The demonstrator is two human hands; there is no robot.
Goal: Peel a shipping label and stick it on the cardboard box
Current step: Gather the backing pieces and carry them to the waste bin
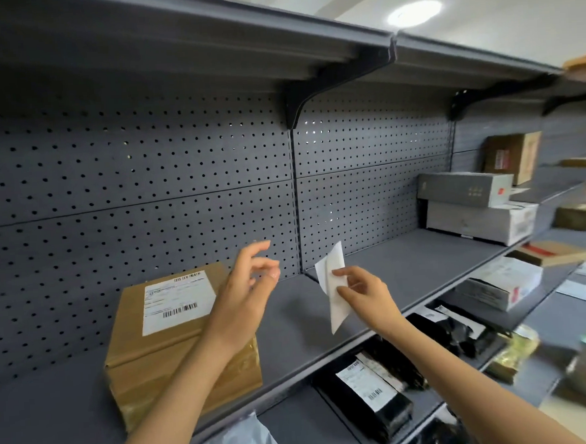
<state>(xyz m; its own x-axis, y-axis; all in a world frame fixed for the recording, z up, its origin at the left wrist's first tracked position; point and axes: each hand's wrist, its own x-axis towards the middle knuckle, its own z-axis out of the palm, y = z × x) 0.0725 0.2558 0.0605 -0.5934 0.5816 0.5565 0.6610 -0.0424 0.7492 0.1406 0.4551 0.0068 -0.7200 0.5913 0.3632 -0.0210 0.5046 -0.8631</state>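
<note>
Perforated grey shelving [407, 256], taped cardboard box [175, 342]

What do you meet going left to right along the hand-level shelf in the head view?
cardboard box with its shipping label → left hand → white paper held by the right hand → stacked grey and white boxes

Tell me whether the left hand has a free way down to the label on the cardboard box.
Probably yes. The left hand hangs empty and open just right of the cardboard box, whose label faces up with nothing on it. The right hand holds a white paper well clear.
</note>
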